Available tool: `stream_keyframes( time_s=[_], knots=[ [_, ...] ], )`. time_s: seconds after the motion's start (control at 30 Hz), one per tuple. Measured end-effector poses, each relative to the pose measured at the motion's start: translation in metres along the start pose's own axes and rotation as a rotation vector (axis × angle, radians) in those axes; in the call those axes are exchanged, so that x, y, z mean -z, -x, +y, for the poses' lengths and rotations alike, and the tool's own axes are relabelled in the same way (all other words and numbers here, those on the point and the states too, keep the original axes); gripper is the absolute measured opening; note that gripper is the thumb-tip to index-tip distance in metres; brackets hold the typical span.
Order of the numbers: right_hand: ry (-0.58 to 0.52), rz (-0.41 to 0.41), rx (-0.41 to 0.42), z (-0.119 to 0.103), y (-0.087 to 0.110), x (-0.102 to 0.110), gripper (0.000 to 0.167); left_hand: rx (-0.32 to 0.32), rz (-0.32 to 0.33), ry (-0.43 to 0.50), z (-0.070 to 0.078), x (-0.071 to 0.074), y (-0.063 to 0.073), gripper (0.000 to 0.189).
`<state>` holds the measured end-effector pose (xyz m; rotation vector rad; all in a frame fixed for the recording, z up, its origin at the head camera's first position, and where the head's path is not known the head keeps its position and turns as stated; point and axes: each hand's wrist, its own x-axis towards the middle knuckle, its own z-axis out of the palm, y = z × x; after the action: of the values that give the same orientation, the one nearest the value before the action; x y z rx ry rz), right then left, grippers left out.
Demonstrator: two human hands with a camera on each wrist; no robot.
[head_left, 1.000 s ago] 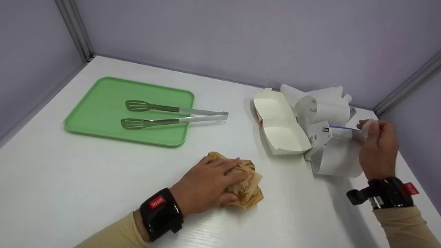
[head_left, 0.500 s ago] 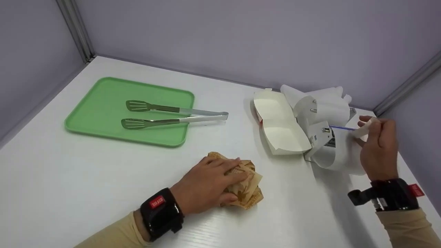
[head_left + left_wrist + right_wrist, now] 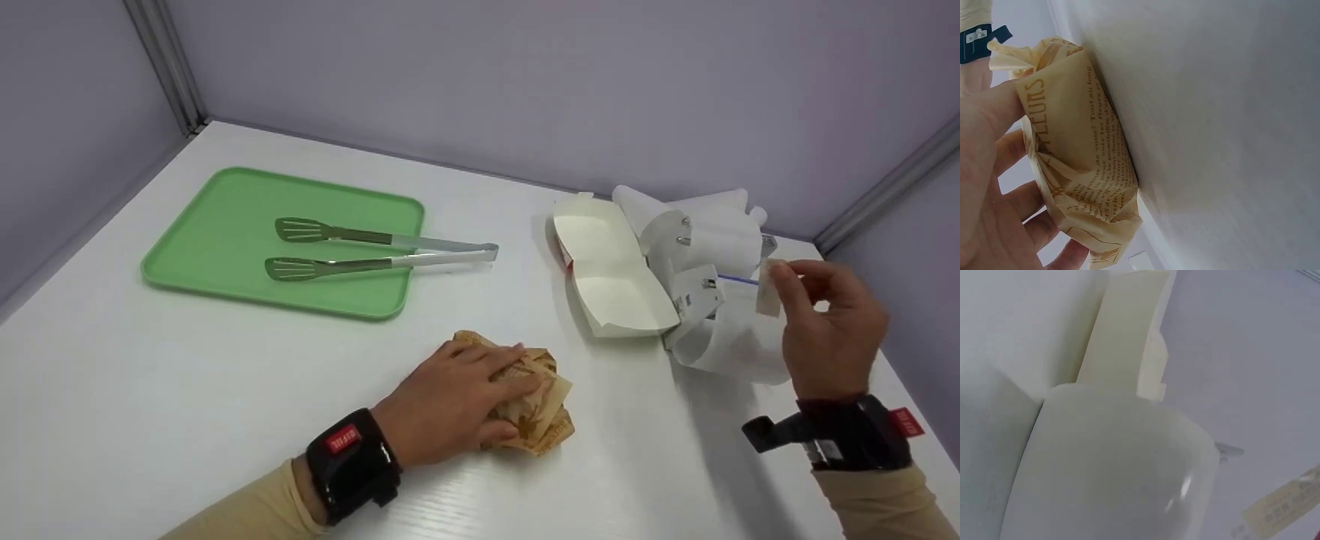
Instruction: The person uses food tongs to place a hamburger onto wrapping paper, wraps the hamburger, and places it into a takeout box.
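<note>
White bench (image 3: 247, 405): beneath all the things
Green rectangular tray (image 3: 210, 225): left, toward the far side
White curved plastic machine (image 3: 724, 240): far right
Open cream paper box (image 3: 619, 296): just left of the machine
Metal tongs (image 3: 367, 264): slotted heads over the tray — handles past its right rim
Left hand (image 3: 450, 405): fingers spread, resting on a brown crumpled printed-paper bundle (image 3: 544, 409)
Right hand (image 3: 832, 330): fingers pinching a small beige printed strip (image 3: 767, 292)
Bundle: near middle
Strip: right — beside the machine

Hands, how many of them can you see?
2. The left hand rests on the brown paper bundle; the right hand pinches a small strip by the white machine. No others show.
</note>
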<state>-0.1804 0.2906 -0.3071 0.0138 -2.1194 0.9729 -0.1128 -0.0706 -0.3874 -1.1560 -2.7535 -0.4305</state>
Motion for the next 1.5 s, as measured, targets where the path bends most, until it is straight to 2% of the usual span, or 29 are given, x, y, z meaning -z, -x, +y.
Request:
stream_keyframes(
  time_s=[0.03, 0.1, 0.27, 0.33, 0.37, 0.43, 0.53, 0.63, 0.7, 0.83, 1.03, 1.33, 1.5],
  knots=[
    [-0.027, 0.0, 0.005, -0.004, 0.001, 0.0, 0.02, 0.0, 0.0, 0.0, 0.0, 0.0, 0.0, 0.056],
    [-0.159, -0.027, 0.023, -0.012, 0.004, -0.001, 0.017, 0.001, -0.001, 0.003, 0.0, 0.0, 0.0, 0.056],
    [-0.376, -0.174, 0.105, -0.026, 0.012, -0.005, 0.01, 0.0, 0.004, 0.005, -0.001, 0.0, 0.001, 0.055],
    [-0.345, -0.229, 0.134, -0.029, 0.016, -0.007, 0.01, -0.005, 0.01, 0.003, -0.001, 0.001, 0.001, 0.055],
    [-0.356, -0.257, 0.131, -0.03, 0.018, -0.008, 0.011, -0.007, 0.013, 0.003, -0.001, 0.001, 0.001, 0.055],
    [-0.309, -0.301, 0.131, -0.032, 0.022, -0.009, 0.013, -0.007, 0.011, 0.004, -0.001, 0.001, 0.001, 0.055],
    [-0.204, -0.349, 0.101, -0.036, 0.029, -0.01, 0.017, -0.001, 0.004, 0.008, 0.0, 0.001, 0.001, 0.055],
    [-0.169, -0.364, 0.051, -0.041, 0.036, -0.011, 0.017, 0.001, 0.003, 0.0, 0.0, 0.0, 0.0, 0.055],
    [-0.2, -0.359, 0.023, -0.043, 0.04, -0.013, 0.015, 0.003, 0.002, 0.003, 0.0, 0.0, 0.0, 0.055],
    [-0.334, -0.351, -0.027, -0.046, 0.048, -0.018, 0.009, 0.005, -0.002, 0.012, 0.0, 0.0, 0.0, 0.056],
    [-0.499, -0.419, -0.095, -0.052, 0.061, -0.021, 0.013, 0.01, -0.01, 0.02, 0.0, 0.0, 0.0, 0.058],
    [-0.482, -0.521, -0.145, -0.061, 0.078, -0.022, 0.014, 0.007, 0.01, -0.002, 0.0, 0.0, 0.0, 0.06],
    [-0.515, -0.581, -0.176, -0.062, 0.086, -0.024, 0.014, 0.013, 0.012, 0.0, 0.0, 0.0, 0.0, 0.064]
  ],
)
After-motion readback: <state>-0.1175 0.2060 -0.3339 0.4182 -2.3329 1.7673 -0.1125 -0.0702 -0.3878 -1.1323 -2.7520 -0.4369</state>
